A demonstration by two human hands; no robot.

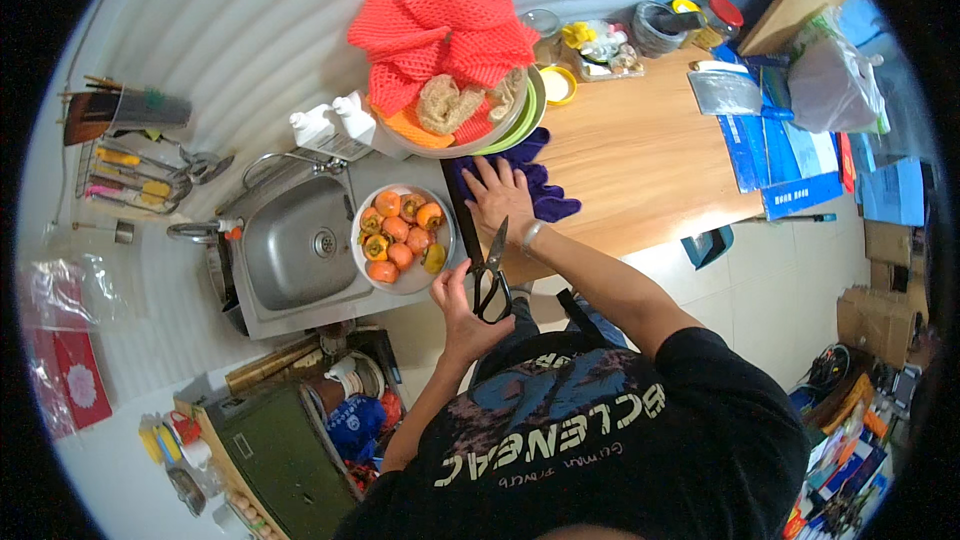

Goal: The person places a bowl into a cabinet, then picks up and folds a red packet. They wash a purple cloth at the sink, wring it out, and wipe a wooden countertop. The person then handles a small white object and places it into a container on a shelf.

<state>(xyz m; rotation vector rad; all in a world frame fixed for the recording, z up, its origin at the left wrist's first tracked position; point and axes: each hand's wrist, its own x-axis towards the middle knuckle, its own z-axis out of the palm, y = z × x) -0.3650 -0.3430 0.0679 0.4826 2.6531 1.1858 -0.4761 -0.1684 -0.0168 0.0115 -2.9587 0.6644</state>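
My left hand [465, 318] holds a pair of black-handled scissors [488, 290] in front of the counter's edge, their blades pointing up and away from me. My right hand [502, 202] lies with its fingers spread on the dark counter edge, against purple gloves [548, 192]. Just left of both hands, a white bowl [410, 283] of orange persimmons [397, 228] stands beside the sink. One fruit at the bowl's near right looks greener than the others.
Left of the bowl is a steel sink [283, 258]. Stacked basins [515, 130] with red mesh cloth [450, 35] stand behind the gloves. A cleaver [727, 93] lies at the right of the wooden counter [640, 150], near a plastic bag [833, 80].
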